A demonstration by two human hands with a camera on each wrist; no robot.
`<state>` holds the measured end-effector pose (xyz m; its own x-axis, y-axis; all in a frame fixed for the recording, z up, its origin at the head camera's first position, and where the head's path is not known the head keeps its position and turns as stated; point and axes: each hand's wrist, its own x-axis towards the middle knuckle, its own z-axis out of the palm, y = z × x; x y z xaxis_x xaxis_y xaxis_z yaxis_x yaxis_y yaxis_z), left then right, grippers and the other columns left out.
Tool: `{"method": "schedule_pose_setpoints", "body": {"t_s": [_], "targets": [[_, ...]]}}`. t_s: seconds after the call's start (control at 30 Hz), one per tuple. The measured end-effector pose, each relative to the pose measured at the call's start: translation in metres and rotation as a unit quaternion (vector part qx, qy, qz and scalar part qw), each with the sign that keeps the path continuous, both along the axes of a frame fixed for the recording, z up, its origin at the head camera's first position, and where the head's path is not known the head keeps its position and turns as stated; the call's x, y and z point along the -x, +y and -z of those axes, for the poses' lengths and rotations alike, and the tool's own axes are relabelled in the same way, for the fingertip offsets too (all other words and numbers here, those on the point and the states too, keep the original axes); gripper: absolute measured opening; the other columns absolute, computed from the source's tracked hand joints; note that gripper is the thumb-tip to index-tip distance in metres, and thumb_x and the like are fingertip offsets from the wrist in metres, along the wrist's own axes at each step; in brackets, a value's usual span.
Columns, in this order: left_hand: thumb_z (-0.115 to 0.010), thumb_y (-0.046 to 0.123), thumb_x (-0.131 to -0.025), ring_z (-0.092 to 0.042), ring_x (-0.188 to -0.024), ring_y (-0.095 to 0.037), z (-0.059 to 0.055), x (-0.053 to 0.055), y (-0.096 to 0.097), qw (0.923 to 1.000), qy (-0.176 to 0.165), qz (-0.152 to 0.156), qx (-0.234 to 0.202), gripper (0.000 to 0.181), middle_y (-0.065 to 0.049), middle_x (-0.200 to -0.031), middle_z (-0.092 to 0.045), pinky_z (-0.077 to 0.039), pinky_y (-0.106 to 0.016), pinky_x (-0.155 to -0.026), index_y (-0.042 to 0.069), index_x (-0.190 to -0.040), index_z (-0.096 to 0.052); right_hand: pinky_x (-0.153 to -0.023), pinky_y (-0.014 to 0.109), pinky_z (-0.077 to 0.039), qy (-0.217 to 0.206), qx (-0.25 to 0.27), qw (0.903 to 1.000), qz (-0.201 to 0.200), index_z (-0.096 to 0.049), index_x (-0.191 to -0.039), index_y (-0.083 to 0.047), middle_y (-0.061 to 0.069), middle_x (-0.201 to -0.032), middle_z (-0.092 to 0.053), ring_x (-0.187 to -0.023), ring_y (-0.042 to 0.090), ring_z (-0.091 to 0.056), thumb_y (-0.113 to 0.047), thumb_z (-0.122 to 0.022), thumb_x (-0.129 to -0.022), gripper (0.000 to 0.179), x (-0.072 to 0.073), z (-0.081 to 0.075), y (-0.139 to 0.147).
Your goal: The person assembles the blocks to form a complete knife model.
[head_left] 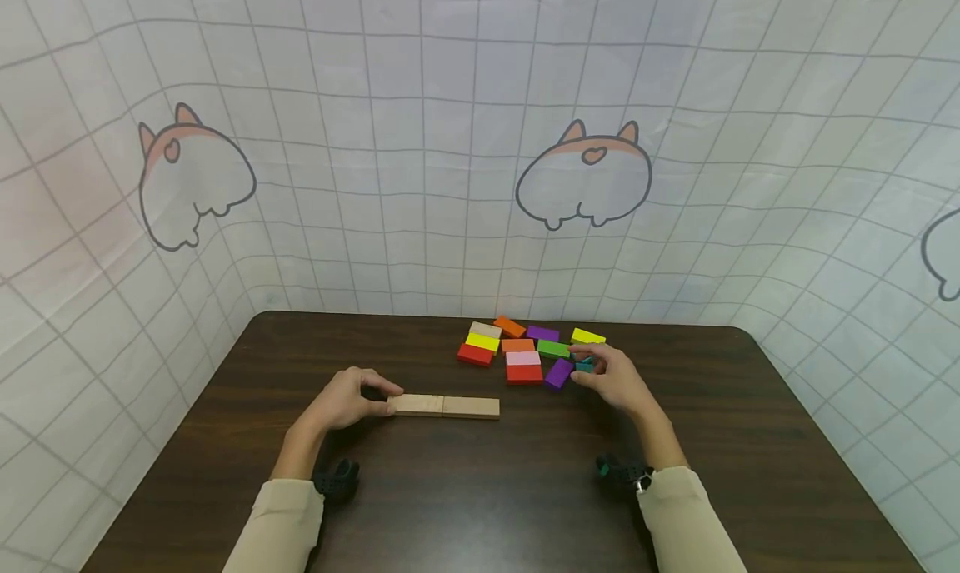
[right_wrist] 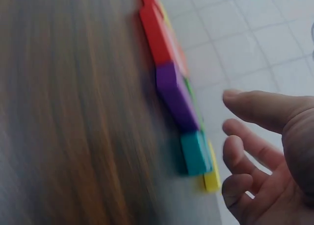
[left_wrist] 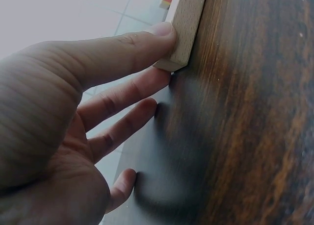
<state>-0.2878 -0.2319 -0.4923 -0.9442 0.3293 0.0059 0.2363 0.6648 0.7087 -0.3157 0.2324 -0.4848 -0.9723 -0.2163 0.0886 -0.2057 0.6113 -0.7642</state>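
Note:
Two plain wooden blocks lie end to end in a row on the table. My left hand (head_left: 347, 400) is at the row's left end, thumb and index finger pinching the left wooden block (head_left: 418, 404). In the left wrist view, the thumb presses one side of that wooden block (left_wrist: 185, 34) and the other fingers spread near the tabletop. The right wooden block (head_left: 471, 408) touches its neighbour. Over the right side of the coloured blocks hovers my right hand (head_left: 617, 379), fingers loosely bent and holding nothing. The teal block (right_wrist: 195, 154) is nearest to it, partly hidden in the head view.
Several coloured blocks lie grouped at the back of the dark table (head_left: 480, 490), among them a red block (head_left: 524, 375), a purple block (head_left: 558, 374), a green block (head_left: 553, 349) and a yellow block (head_left: 588, 336). A checked curtain (head_left: 450, 181) hangs behind.

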Motion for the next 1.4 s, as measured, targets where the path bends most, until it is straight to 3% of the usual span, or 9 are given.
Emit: {"method": "schedule_pose_setpoints", "body": {"t_s": [0.27, 0.47, 0.67, 0.9, 0.97, 1.2, 1.4], "targets": [[-0.085, 0.018, -0.084, -0.066, -0.113, -0.033, 0.0, 0.001, -0.001, 1.0, 0.007, 0.006, -0.002, 0.022, -0.003, -0.11, -0.076, -0.052, -0.056, -0.1, 0.019, -0.106, -0.082, -0.074, 0.035, -0.049, 0.004, -0.024, 0.9984, 0.051, -0.056, -0.146, -0.009, 0.026, -0.138, -0.058, -0.092, 0.029, -0.058, -0.013, -0.069, -0.098, 0.05, 0.03, 0.006, 0.04], [-0.085, 0.019, -0.084, -0.065, -0.114, -0.033, 0.0, 0.001, -0.001, 1.0, 0.004, 0.006, -0.006, 0.022, -0.003, -0.111, -0.076, -0.052, -0.056, -0.1, 0.02, -0.106, -0.082, -0.08, 0.039, -0.052, -0.032, -0.04, 0.9982, 0.031, -0.045, -0.155, -0.011, 0.029, -0.146, -0.05, -0.094, 0.03, -0.06, -0.014, -0.069, -0.099, 0.061, 0.049, 0.013, 0.058], [-0.086, 0.02, -0.084, -0.066, -0.111, -0.031, -0.001, 0.001, -0.001, 1.0, 0.003, 0.003, -0.007, 0.022, -0.002, -0.109, -0.076, -0.052, -0.055, -0.099, 0.02, -0.105, -0.082, -0.079, 0.039, -0.052, -0.028, -0.051, 0.9983, -0.002, -0.047, -0.153, -0.008, 0.031, -0.142, -0.05, -0.088, 0.029, -0.06, -0.011, -0.071, -0.096, 0.062, 0.061, 0.015, 0.058], [-0.086, 0.019, -0.084, -0.066, -0.11, -0.029, 0.001, 0.002, -0.002, 1.0, 0.003, -0.001, -0.007, 0.021, 0.0, -0.109, -0.076, -0.052, -0.053, -0.098, 0.022, -0.104, -0.082, -0.099, 0.061, -0.047, -0.026, -0.061, 0.9978, 0.003, -0.058, -0.143, -0.004, 0.032, -0.142, -0.051, -0.126, 0.047, -0.05, -0.004, -0.07, -0.096, 0.049, 0.069, 0.015, 0.051], [-0.086, 0.02, -0.084, -0.066, -0.11, -0.028, 0.002, 0.002, -0.002, 1.0, 0.005, 0.002, -0.005, 0.021, 0.0, -0.108, -0.076, -0.053, -0.053, -0.097, 0.022, -0.104, -0.082, -0.102, 0.064, -0.044, -0.029, -0.065, 0.9974, 0.008, -0.059, -0.142, -0.004, 0.032, -0.141, -0.051, -0.13, 0.049, -0.047, -0.003, -0.069, -0.096, 0.047, 0.07, 0.015, 0.049], [-0.086, 0.021, -0.084, -0.066, -0.106, -0.025, 0.003, 0.002, -0.002, 0.9999, 0.007, 0.004, -0.007, 0.021, 0.001, -0.107, -0.075, -0.053, -0.05, -0.095, 0.022, -0.104, -0.082, -0.093, 0.054, -0.05, -0.026, -0.089, 0.9955, 0.019, -0.06, -0.142, -0.005, 0.032, -0.137, -0.055, -0.116, 0.043, -0.055, -0.002, -0.068, -0.095, 0.047, 0.072, 0.015, 0.049], [-0.085, 0.021, -0.084, -0.066, -0.11, -0.029, 0.002, 0.002, -0.003, 0.9999, 0.005, 0.005, -0.011, 0.021, 0.0, -0.109, -0.075, -0.053, -0.052, -0.097, 0.022, -0.105, -0.082, -0.081, 0.044, -0.055, -0.025, -0.087, 0.9959, 0.002, -0.056, -0.146, -0.004, 0.031, -0.135, -0.053, -0.103, 0.037, -0.061, 0.0, -0.066, -0.096, 0.051, 0.067, 0.011, 0.055]]}}
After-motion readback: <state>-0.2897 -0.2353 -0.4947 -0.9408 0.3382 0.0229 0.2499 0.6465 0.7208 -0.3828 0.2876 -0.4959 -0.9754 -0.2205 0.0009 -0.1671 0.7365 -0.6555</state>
